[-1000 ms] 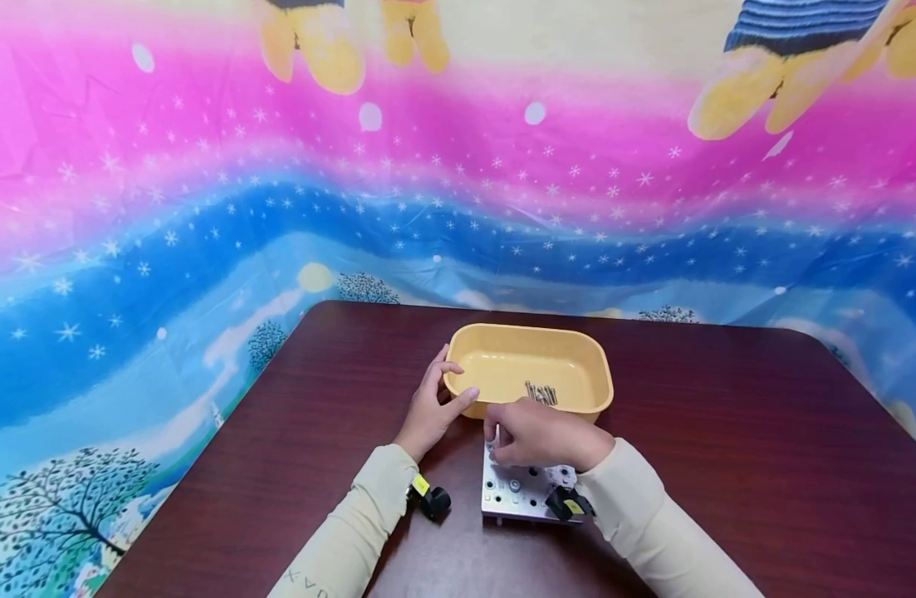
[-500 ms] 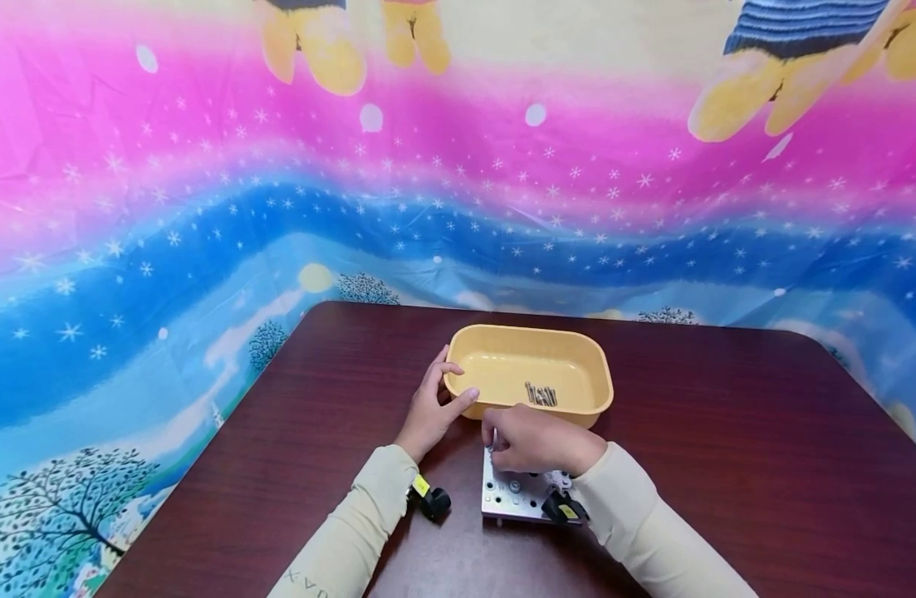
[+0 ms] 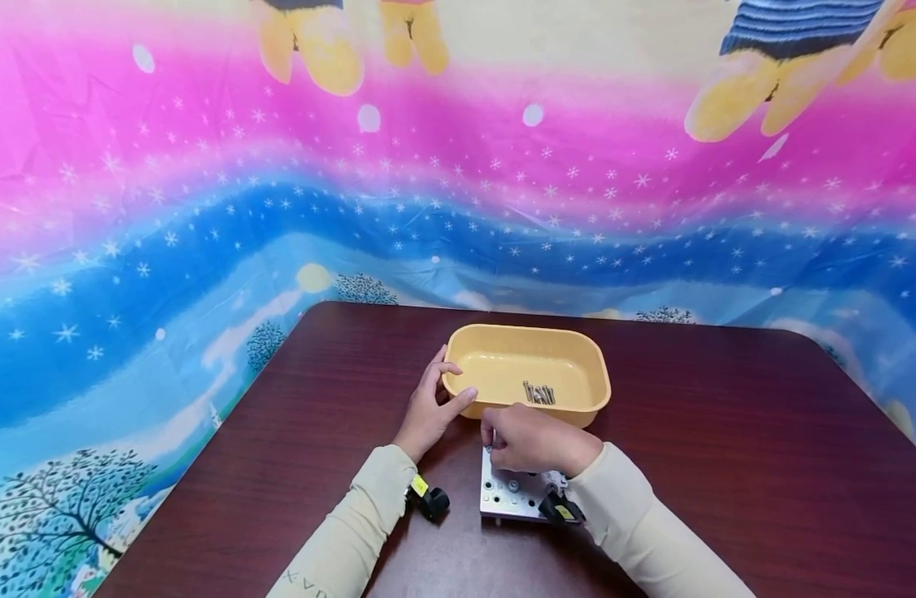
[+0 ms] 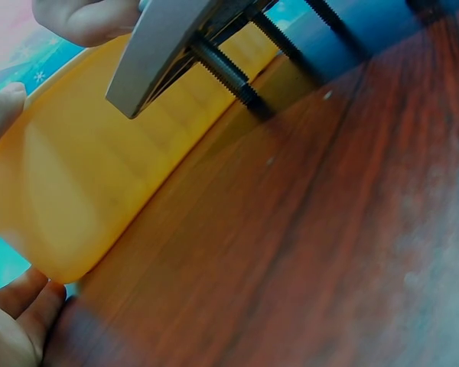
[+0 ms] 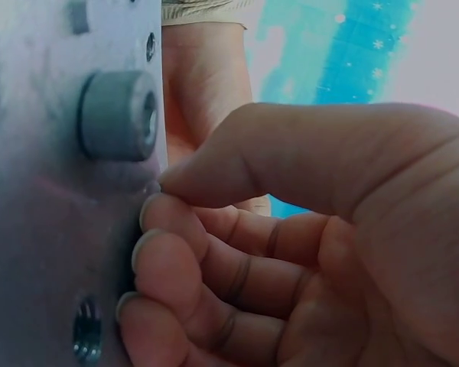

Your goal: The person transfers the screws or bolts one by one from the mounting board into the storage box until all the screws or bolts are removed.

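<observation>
My left hand (image 3: 426, 411) grips the left end of a yellow plastic bin (image 3: 528, 334), thumb over the near rim. Just in front of the bin is a metal plate (image 3: 506, 500) with drilled holes. Over the plate's far left corner my right hand (image 3: 541, 440) pinches a small screw between thumb and index finger, mostly hidden by the fingertips. In the right wrist view a socket-head screw (image 5: 121, 116) stands out of the plate near the thumb, and a threaded hole (image 5: 86, 330) shows lower down. Threaded screw shanks (image 4: 226, 70) stick out beneath the plate in the left wrist view.
Several loose screws (image 3: 538, 394) lie inside the bin near its front wall. Everything stands on a dark red wooden table (image 3: 727, 432). A printed cloth (image 3: 458, 166) hangs behind the table. Black wrist cameras (image 3: 431, 502) sit on both cuffs.
The right hand and forearm have shifted slightly left over the plate's corner, with the fingers still pinching. The left hand and the bin stay put.
</observation>
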`<state>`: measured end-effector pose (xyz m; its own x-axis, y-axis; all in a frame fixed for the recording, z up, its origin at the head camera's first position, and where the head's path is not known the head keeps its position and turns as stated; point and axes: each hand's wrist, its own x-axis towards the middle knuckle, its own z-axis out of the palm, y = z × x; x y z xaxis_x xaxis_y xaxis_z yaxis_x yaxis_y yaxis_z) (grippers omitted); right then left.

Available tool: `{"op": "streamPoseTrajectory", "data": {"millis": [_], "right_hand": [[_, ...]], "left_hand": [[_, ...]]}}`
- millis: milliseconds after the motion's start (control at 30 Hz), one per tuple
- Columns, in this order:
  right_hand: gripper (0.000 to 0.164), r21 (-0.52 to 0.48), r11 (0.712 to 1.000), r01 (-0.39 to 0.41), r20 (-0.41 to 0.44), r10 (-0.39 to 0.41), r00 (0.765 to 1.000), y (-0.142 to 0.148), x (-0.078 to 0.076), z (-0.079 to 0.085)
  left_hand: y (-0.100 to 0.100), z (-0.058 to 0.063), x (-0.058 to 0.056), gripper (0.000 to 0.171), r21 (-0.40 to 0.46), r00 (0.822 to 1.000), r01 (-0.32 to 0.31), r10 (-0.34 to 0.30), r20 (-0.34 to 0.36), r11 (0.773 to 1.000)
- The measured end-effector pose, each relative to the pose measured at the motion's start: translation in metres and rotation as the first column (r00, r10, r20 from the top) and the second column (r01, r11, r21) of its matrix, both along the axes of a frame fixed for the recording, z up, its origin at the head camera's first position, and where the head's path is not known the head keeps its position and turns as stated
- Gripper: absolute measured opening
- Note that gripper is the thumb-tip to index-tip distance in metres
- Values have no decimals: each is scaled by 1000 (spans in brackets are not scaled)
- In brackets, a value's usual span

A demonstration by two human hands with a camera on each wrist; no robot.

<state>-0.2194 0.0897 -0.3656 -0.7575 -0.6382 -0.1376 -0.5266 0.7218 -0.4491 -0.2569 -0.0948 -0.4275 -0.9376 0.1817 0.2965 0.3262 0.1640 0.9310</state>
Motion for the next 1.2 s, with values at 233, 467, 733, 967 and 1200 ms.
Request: {"op": "streamPoseTrajectory", "data": {"millis": [233,467,733,967,1200], "right_hand": [[11,8,1000,9,-16,-9,1000,-1,0,0],[11,13,1000,21,-14,-21,1000,-2,0,0],[11,4,1000,4,-35,-3,999,-2,1,-1],[9,7,1000,-8,-52,8,999,-1,1,-2],[9,-2,1000,-6,-43,6,999,-1,1,-2]], "left_hand": [[-1,-1,-1,48,-3,1000,-1,1,3,1000],[0,-1,-1,47,5,1000,-3,3,0,1000],[-1,-1,-1,47,9,1000,3,-3,5,1000],[0,-1,-1,47,4,1000,4,-4,3,1000],[0,-2,-2,46,11,1000,8,-8,-1,1000]]}}
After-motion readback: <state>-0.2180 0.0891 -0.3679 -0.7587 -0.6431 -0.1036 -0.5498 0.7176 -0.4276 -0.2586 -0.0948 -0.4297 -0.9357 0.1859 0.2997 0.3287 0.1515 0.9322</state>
